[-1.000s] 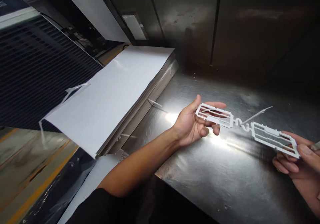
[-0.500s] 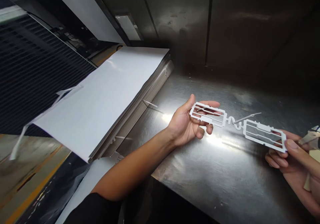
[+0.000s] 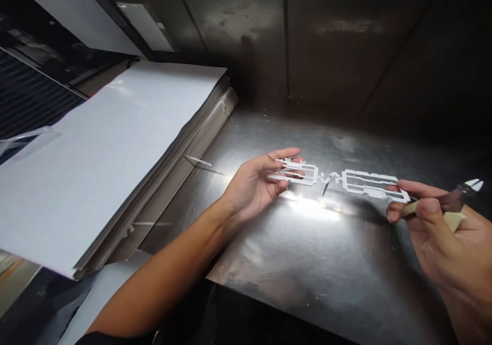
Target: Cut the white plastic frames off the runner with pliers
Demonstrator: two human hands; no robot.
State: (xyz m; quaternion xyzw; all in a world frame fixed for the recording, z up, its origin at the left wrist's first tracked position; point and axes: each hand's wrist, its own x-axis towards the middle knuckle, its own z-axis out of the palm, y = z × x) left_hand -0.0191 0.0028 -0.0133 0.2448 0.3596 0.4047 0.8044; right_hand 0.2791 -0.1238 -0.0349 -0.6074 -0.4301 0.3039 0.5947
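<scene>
A white plastic moulding made of two open rectangular frames (image 3: 374,193), joined by a thin curly sprue, is held level above the metal table. My left hand (image 3: 257,183) pinches the far left end of the left frame, thumb above and fingers beneath. In my right hand (image 3: 442,237) lies a pair of side cutters (image 3: 455,199) with pale yellow handles. The cutters' metal jaws point up and to the right, away from the moulding. My right fingertips also touch the right frame's outer end. A thin stalk hangs from the sprue between the frames.
On the left, a thick stack of white-topped sheets (image 3: 115,145) with ragged plastic strips along its side. Under my hands is a shiny steel table (image 3: 269,252), with a dark metal wall (image 3: 246,27) behind. Small white scraps lie on the table.
The moulding has been turned over between my hands. The side cutters have come further into view, swung across my right palm. The whole view has shifted right.
</scene>
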